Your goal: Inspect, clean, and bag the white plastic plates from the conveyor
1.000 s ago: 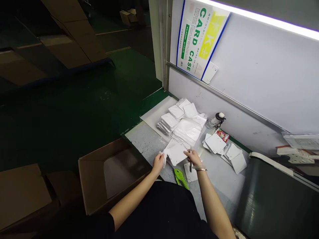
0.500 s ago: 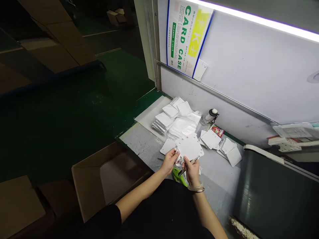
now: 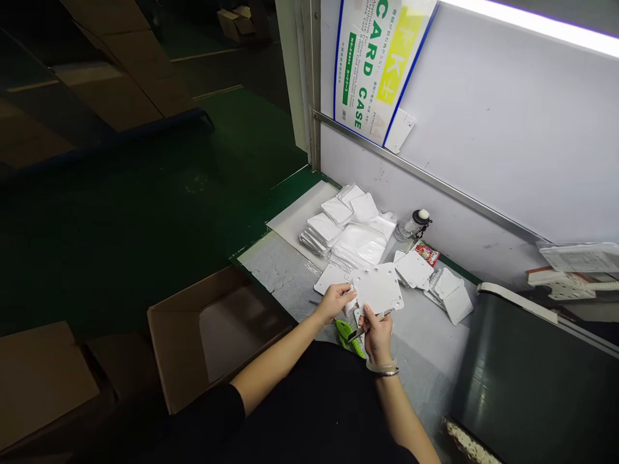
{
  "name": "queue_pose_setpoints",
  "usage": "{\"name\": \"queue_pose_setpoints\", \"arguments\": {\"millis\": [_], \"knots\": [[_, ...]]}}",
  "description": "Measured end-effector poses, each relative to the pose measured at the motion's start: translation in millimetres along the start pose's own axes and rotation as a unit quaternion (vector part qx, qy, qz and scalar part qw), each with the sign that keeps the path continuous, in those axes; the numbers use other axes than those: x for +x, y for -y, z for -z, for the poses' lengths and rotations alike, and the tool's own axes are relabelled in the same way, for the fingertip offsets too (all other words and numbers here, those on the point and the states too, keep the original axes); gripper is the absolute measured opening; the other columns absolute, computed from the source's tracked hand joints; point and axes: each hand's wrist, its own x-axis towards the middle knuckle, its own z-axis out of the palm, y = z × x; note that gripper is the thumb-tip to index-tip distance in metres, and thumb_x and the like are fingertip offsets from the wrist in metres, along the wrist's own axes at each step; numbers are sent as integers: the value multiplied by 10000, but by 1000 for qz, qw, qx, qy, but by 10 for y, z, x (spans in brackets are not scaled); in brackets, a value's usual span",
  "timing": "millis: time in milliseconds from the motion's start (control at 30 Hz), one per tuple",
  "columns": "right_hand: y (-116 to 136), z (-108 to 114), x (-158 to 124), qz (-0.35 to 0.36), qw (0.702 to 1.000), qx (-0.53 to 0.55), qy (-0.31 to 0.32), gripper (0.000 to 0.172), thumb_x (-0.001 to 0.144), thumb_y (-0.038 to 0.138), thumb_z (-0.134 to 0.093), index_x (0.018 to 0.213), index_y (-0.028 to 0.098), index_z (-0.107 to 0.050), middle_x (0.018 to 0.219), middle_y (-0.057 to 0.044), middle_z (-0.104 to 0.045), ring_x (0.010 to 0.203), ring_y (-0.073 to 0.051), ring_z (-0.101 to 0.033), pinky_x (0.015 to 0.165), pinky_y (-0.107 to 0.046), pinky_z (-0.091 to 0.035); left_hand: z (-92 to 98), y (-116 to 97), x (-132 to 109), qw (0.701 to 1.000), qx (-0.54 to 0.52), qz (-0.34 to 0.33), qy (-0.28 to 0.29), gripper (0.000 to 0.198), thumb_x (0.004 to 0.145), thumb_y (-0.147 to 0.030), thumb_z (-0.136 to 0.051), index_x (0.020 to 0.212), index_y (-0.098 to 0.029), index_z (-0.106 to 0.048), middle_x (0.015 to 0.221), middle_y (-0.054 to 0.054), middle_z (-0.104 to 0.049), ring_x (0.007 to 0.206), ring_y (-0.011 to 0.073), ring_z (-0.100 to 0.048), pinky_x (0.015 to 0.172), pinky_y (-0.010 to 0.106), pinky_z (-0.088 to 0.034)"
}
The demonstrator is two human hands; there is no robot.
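Note:
A flat white plate [image 3: 380,288] with small holes along its edges is held up over the table. My right hand [image 3: 378,336] grips its lower edge, thumb on top, and also holds a slim metal tool with a dark tip [image 3: 356,334], perhaps a knife; its exact kind is unclear. At the plate's left edge, my left hand [image 3: 335,301] is closed with thumb and fingertips pinching. A small pale piece under those fingers is too blurred to name. Below the hands lies a bright green tool [image 3: 344,330], partly covered. Another white plate [image 3: 331,278] rests behind my left hand.
Stacked white plates [image 3: 323,229] and clear plastic bags [image 3: 360,243] lie behind the hands. More plates [image 3: 414,268] sit to the right, near a bottle [image 3: 414,224]. An open carton [image 3: 176,361] stands at left, a dark conveyor belt [image 3: 532,380] at right.
The view has shifted slightly. My left hand has changed its pinch at the plate's left edge, with its fingers stretched further right. My right hand keeps its grip on plate and tool.

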Motion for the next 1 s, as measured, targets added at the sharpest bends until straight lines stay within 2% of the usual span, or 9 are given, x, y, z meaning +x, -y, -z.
{"name": "queue_pose_setpoints", "arguments": {"millis": [133,233,367,500,600,667,800,900,1000], "knots": [[21,66,34,-11,1000,5,-1,407,647,435,-761,860,178,-529,727,3,-644,408,-53,-470,359,-185,-286,378,123,138,989,131,9,-75,329,808,-393,-546,1035,-168,-624,934,80,-632,829,213,-592,683,293,-476],[11,121,81,-19,1000,1,-3,420,632,430,-770,861,177,-526,755,-18,-664,406,-53,-470,355,-185,-288,565,240,268,960,230,24,-155,526,772,-336,-589,1280,-246,-488,1291,121,-462,1186,318,-450,927,381,-397],[-76,180,160,-17,999,-9,-25,448,603,435,-780,851,192,-497,718,20,-634,403,-49,-466,349,-176,-287,497,415,446,933,313,63,-164,917,553,-411,-774,1367,-215,-399,1437,189,-278,1324,459,-196,1059,522,-188],[-241,260,248,-14,998,-38,-53,443,614,455,-759,813,206,-452,618,71,-562,390,-57,-468,340,-168,-259,299,518,609,935,320,79,-131,1181,410,-437,-840,1425,-195,-286,1470,230,-226,1346,478,-124,1068,547,-114],[-384,354,318,-7,994,-77,-73,456,614,482,-737,828,204,-445,629,73,-565,383,-52,-454,344,-169,-265,328,506,649,956,262,82,-103,1236,371,-439,-844,1429,-189,-256,1478,241,-211,1360,482,-89,1062,545,-139],[-482,409,364,-3,991,-111,-79,470,609,509,-720,838,202,-449,599,88,-543,367,-46,-422,348,-171,-271,455,464,601,978,185,74,-64,1188,453,-532,-786,1439,-191,-218,1458,233,-283,1348,441,-196,1044,518,-214],[-690,394,472,-11,981,-195,-14,431,609,528,-707,742,202,-459,475,111,-445,343,-76,-418,338,-189,-269,771,340,333,999,-16,22,41,924,728,-738,-362,1444,-174,-213,1357,201,-474,1214,334,-464,965,467,-347],[-831,256,572,-1,962,-268,60,357,666,490,-675,725,184,-500,495,83,-481,370,-92,-460,368,-204,-311,890,232,103,986,-144,-33,83,922,730,-765,-251,1444,-182,-249,1431,185,-410,1287,359,-394,1009,504,-278],[-888,111,655,47,932,-347,89,263,754,429,-578,782,171,-541,545,49,-516,416,-109,-471,426,-227,-338,891,128,-52,923,-351,-62,144,942,707,-758,-314,1453,-187,-247,1484,184,-339,1362,389,-272,1052,528,-177]]}}
